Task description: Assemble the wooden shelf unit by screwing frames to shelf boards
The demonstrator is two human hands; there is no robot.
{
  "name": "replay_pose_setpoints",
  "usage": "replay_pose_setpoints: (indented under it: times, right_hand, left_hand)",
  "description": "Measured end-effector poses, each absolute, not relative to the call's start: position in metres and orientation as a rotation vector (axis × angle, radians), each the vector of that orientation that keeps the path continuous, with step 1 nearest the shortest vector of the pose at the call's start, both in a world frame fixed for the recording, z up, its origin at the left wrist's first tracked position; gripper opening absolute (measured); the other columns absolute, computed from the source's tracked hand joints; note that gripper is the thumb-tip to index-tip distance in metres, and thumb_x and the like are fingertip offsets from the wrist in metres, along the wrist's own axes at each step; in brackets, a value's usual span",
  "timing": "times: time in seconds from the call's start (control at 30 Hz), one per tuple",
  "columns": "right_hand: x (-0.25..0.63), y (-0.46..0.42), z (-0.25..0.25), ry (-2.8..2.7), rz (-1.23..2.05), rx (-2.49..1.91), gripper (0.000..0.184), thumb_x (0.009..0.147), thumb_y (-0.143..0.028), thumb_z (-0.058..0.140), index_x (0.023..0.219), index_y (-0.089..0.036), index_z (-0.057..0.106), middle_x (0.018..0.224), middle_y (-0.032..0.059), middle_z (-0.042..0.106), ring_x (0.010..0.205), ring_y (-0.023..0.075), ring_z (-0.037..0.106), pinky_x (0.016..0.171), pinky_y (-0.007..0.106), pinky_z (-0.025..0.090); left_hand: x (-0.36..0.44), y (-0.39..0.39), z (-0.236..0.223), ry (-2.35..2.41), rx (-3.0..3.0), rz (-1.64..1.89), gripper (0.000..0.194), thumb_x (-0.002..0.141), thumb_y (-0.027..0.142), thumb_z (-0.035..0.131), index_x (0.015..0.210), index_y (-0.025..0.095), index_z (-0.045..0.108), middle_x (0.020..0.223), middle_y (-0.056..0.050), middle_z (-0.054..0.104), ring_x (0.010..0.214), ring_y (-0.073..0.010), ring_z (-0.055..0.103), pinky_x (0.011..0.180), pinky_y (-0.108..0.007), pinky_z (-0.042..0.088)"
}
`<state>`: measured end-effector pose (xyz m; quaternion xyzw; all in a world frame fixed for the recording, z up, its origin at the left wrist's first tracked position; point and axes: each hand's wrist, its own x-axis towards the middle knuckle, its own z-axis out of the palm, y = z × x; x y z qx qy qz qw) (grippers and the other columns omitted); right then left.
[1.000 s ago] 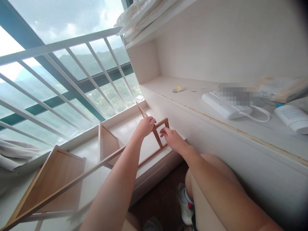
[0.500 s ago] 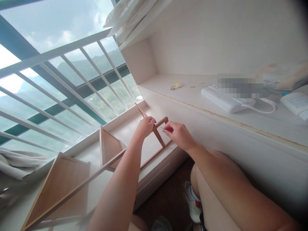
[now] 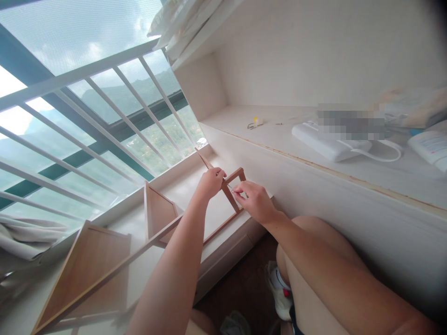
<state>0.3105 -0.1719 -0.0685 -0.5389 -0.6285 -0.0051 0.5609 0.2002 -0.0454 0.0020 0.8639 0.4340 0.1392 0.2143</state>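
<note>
We see a brown, open-sided wooden rack (image 3: 166, 229) lying on the white window ledge (image 3: 190, 174), mostly to the near left of our left hand (image 3: 212, 180). Its long axis runs obliquely away from us, under the left forearm (image 3: 174, 260), pointing towards the cabinet side just past our right hand (image 3: 254, 197). The left hand is closed around a slanted brown wooden board (image 3: 231, 199), seemingly to keep it from shifting. The right hand is pinched narrow on a thin, metallic-looking rod (image 3: 230, 187) — aimed up and leftward, perhaps to meet the wood squarely (whether its tip touches, we cannot tell). Small bent metal pieces (image 3: 251, 126) lie on the white shelf (image 3: 223, 118) beyond the right hand, probably for easy reach.
</note>
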Motion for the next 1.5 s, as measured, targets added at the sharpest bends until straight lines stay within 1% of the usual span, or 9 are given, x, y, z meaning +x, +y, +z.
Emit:
replay_pose_setpoints:
  times: [0.23, 0.37, 0.73, 0.83, 0.93, 1.03, 1.13, 1.3, 1.5]
  right_hand:
    - [0.308, -0.172, -0.072, -1.496, -0.087, -1.342, 0.013, 0.088, -0.017, 0.050, 0.077, -0.020, 0.057, 0.077, 0.0047, 0.065, 0.075, 0.0170, 0.060, 0.071, 0.028, 0.044]
    - [0.301, -0.172, -0.074, -1.454, -0.098, -1.441, 0.016, 0.087, -0.022, 0.055, 0.071, -0.020, 0.054, 0.070, 0.0029, 0.064, 0.067, 0.0159, 0.060, 0.064, 0.026, 0.041]
    - [0.300, -0.173, -0.066, -1.191, 0.201, -1.481, 0.029, 0.082, -0.039, 0.062, 0.062, -0.020, 0.050, 0.059, 0.0013, 0.063, 0.055, 0.0147, 0.058, 0.060, 0.027, 0.042]
    - [0.298, -0.174, -0.064, -1.103, 0.444, -1.385, 0.036, 0.083, -0.044, 0.058, 0.057, -0.020, 0.050, 0.053, 0.0020, 0.061, 0.050, 0.0148, 0.056, 0.056, 0.028, 0.043]
    - [0.294, -0.170, -0.064, -0.853, 0.954, -1.165, 0.038, 0.082, -0.047, 0.057, 0.057, -0.019, 0.053, 0.053, 0.0045, 0.062, 0.045, 0.0152, 0.056, 0.045, 0.026, 0.040]
    - [0.293, -0.166, -0.066, -0.511, 1.444, -0.847, 0.033, 0.080, -0.043, 0.059, 0.060, -0.018, 0.053, 0.057, 0.0051, 0.064, 0.044, 0.0133, 0.054, 0.040, 0.024, 0.037]
    - [0.291, -0.165, -0.067, -0.284, 1.665, -0.581, 0.028, 0.082, -0.037, 0.059, 0.062, -0.018, 0.050, 0.052, 0.0007, 0.060, 0.041, 0.0103, 0.049, 0.039, 0.021, 0.034]
    - [0.287, -0.170, -0.061, -0.270, 1.718, -0.395, 0.034, 0.085, -0.038, 0.054, 0.060, -0.019, 0.041, 0.047, -0.0037, 0.051, 0.038, 0.0082, 0.043, 0.039, 0.020, 0.029]
    - [0.280, -0.171, -0.068, -0.562, 1.403, -0.730, 0.041, 0.084, -0.053, 0.051, 0.061, -0.020, 0.041, 0.049, -0.0018, 0.056, 0.038, 0.0103, 0.045, 0.038, 0.023, 0.032]
  left_hand:
    - [0.200, -0.044, 0.002, 1.197, 2.415, 0.385, 0.029, 0.084, 0.033, 0.041, 0.077, 0.018, 0.065, 0.063, -0.002, 0.060, 0.059, -0.0144, 0.050, 0.057, -0.026, 0.034]
    - [0.201, -0.043, 0.000, 1.196, 2.411, 0.389, 0.029, 0.084, 0.033, 0.040, 0.077, 0.018, 0.065, 0.064, -0.003, 0.061, 0.059, -0.0145, 0.050, 0.057, -0.026, 0.035]
    - [0.201, -0.045, 0.002, 1.215, 2.419, 0.393, 0.029, 0.083, 0.033, 0.040, 0.073, 0.019, 0.064, 0.060, -0.002, 0.058, 0.057, -0.0144, 0.049, 0.056, -0.026, 0.034]
    - [0.202, -0.047, 0.004, 1.225, 2.426, 0.392, 0.029, 0.083, 0.033, 0.040, 0.073, 0.019, 0.064, 0.059, -0.002, 0.057, 0.057, -0.0147, 0.048, 0.057, -0.027, 0.034]
    - [0.202, -0.049, 0.006, 1.232, 2.422, 0.385, 0.029, 0.083, 0.032, 0.040, 0.072, 0.018, 0.063, 0.059, -0.002, 0.057, 0.057, -0.0149, 0.049, 0.057, -0.027, 0.035]
    - [0.202, -0.049, 0.006, 1.230, 2.426, 0.376, 0.030, 0.084, 0.033, 0.040, 0.073, 0.018, 0.063, 0.059, -0.002, 0.056, 0.057, -0.0149, 0.049, 0.057, -0.027, 0.034]
    - [0.202, -0.050, 0.006, 1.228, 2.433, 0.381, 0.031, 0.084, 0.034, 0.039, 0.073, 0.019, 0.063, 0.058, -0.002, 0.056, 0.056, -0.0146, 0.048, 0.057, -0.027, 0.034]
    - [0.202, -0.051, 0.007, 1.227, 2.423, 0.374, 0.030, 0.084, 0.033, 0.039, 0.071, 0.018, 0.062, 0.056, -0.001, 0.054, 0.055, -0.0139, 0.046, 0.056, -0.027, 0.033]
    - [0.203, -0.051, 0.007, 1.228, 2.421, 0.381, 0.029, 0.083, 0.033, 0.040, 0.071, 0.018, 0.061, 0.057, -0.001, 0.054, 0.054, -0.0137, 0.047, 0.055, -0.026, 0.033]
